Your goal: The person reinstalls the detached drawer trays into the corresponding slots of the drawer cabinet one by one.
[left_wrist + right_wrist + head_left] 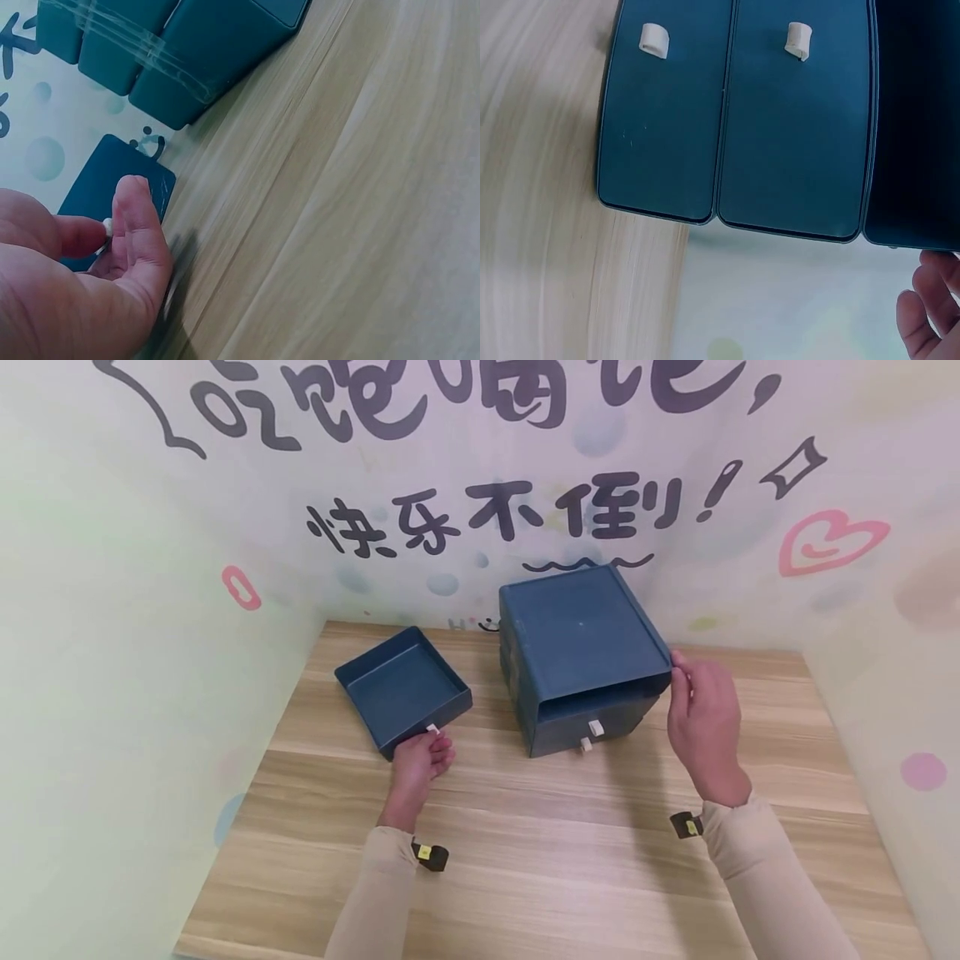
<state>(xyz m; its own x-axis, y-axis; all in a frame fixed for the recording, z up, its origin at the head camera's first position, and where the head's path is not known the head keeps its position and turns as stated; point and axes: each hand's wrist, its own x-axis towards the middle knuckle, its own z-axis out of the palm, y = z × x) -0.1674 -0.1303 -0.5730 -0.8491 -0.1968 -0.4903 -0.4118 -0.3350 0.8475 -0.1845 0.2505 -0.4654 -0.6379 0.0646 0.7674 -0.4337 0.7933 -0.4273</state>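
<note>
at centre-left, the left hand (422, 768) is pinching a white tab (432, 728) on a shallow blue plastic drawer (405, 689); at centre-right, the right hand (705, 718), loosely bent, is touching a boxy blue plastic cabinet (585, 627). gently steadying it is probably helping.

The loose drawer (405, 685), a shallow, dark blue tray with a white tab (432, 728) on its near side, lies flat, hollow side up, left of the cabinet (585, 622) and apart from it. The matching cabinet stands upright, its top slot (600, 696) gaping above two closed, white-tabbed drawers (795, 142).
</note>
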